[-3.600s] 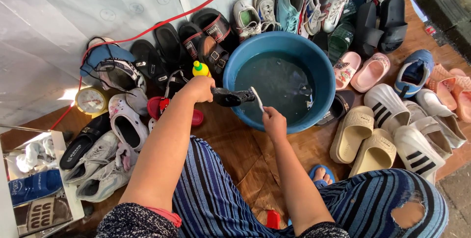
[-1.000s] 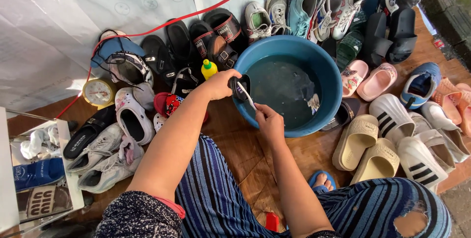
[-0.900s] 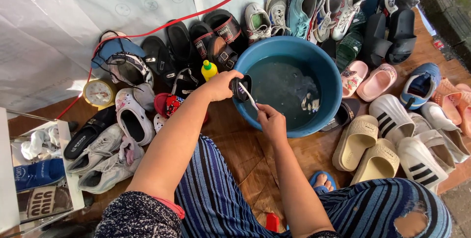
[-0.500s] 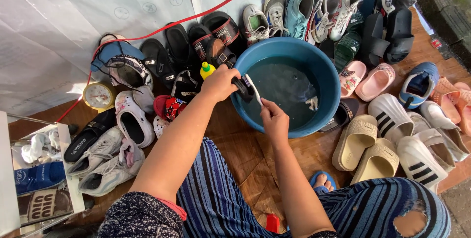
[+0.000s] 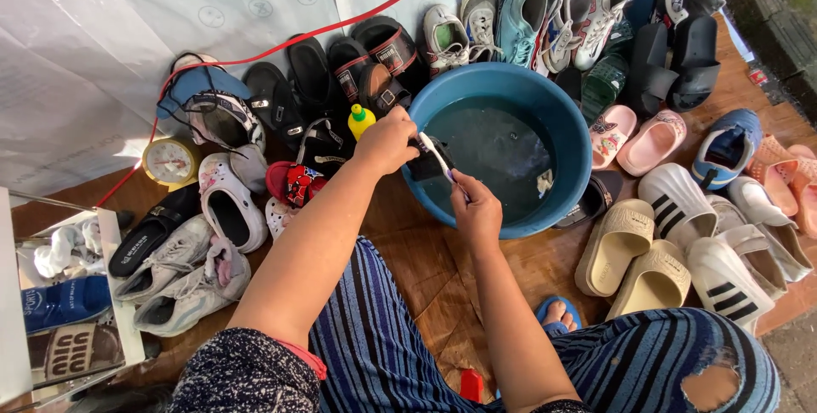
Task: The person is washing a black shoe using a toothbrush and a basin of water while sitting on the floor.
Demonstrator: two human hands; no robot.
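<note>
Looking down from the head camera, the likeliest slip is the dark sandal point(image 5: 425, 160) getting away from the left hand point(image 5: 387, 140): it is wet, held at the near rim of the blue basin point(image 5: 568, 136), and a hard stroke against it could knock it into the water or tip it onto the wooden floor point(image 5: 425, 268). Splashes could also carry over the rim onto the beige slides point(image 5: 614, 247) and white striped slides point(image 5: 681, 204) just beside the basin, or onto the striped trousers point(image 5: 374, 336) below. The small yellow bottle with a green cap point(image 5: 361, 120) stands close to the left wrist, and a wide elbow swing could topple it. As for the fingers, those of the left hand are curled shut around the sandal, gripping it from above with the thumb side toward the basin. The right hand point(image 5: 477, 209) is closed on the handle of a white toothbrush point(image 5: 436, 156), fingers wrapped tight, with the brush head laid against the sandal; whether the bristles press hard I cannot tell. Rows of sneakers point(image 5: 519, 17) and black sandals point(image 5: 340, 72) lie along the white sheet point(image 5: 170, 4), and a small clock point(image 5: 170, 160) sits well apart to the left.
</note>
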